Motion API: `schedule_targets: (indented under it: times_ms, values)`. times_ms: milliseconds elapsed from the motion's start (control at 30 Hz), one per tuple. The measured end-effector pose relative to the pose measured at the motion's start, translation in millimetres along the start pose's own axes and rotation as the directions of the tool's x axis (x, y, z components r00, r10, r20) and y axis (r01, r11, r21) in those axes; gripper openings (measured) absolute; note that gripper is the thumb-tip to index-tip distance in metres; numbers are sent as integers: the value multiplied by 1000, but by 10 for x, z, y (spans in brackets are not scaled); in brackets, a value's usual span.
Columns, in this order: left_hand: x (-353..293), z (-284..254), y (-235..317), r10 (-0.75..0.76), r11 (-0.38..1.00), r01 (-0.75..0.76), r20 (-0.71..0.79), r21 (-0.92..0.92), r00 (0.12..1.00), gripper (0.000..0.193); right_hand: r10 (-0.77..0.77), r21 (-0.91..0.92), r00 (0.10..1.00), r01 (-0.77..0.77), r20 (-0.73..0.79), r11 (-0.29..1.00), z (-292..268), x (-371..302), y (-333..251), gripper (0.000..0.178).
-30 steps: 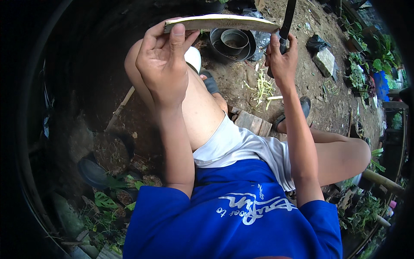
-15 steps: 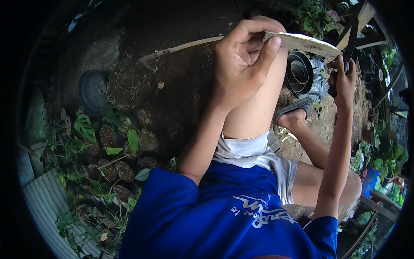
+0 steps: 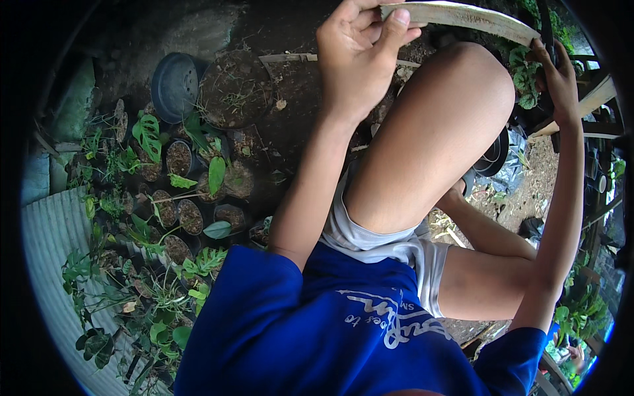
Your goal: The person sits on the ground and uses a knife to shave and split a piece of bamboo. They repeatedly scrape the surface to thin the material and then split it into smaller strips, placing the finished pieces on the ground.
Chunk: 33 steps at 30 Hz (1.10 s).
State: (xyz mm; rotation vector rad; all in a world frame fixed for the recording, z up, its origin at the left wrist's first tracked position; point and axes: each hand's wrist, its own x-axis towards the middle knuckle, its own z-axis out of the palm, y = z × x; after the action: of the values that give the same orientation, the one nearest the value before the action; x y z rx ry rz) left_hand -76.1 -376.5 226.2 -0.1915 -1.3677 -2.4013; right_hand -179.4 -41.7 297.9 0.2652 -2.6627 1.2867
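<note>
A pale, flat wooden strip (image 3: 472, 18), slightly bowed, stretches between my hands at the top of the view. My left hand (image 3: 360, 63) pinches its left end between thumb and fingers. At the strip's other end, my right hand (image 3: 561, 86) is closed round the dark handle of a knife, mostly hidden by the fingers. The knife's dark blade (image 3: 545, 26) rises above that hand, beside the strip's tip. Below the strip is my raised bare knee (image 3: 472, 72).
Small potted plants (image 3: 178, 158) crowd the left, next to a corrugated sheet (image 3: 56, 244). A round dark tub (image 3: 177, 86) stands behind them on soil. Another long pale strip (image 3: 290, 58) lies on the ground. Black pots (image 3: 495, 152) and a wooden bar (image 3: 588, 105) are at right.
Both hands have moved up in view, still holding the strip and the knife; the right hand has also shifted right. My knee now appears larger and hides more of the black pots.
</note>
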Motion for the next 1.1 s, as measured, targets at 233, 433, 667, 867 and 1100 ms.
schedule_targets:
  times_ms: [233, 433, 667, 867, 1100]
  values:
    - [258, -239, -422, -32, 877, -26, 113, 479, 993, 21, -24, -382, 999, 40, 47, 923, -233, 111, 226, 53]
    - [210, -517, -732, -43, 673, -82, 149, 735, 988, 20, 44, -431, 982, 39, 182, 901, -88, -11, 281, 47]
    - [179, -662, -682, -223, 278, -119, 185, 953, 957, 36, 61, -215, 920, 27, 388, 976, 147, 14, 428, 38]
    - [-75, -724, -837, -491, 269, -20, 156, 963, 857, 36, -39, -159, 840, 147, 542, 976, 719, 257, 403, 36]
    - [-1, -1394, -750, -494, 401, 68, 153, 914, 856, 31, -87, -142, 858, 183, 507, 973, 994, 366, 41, 43]
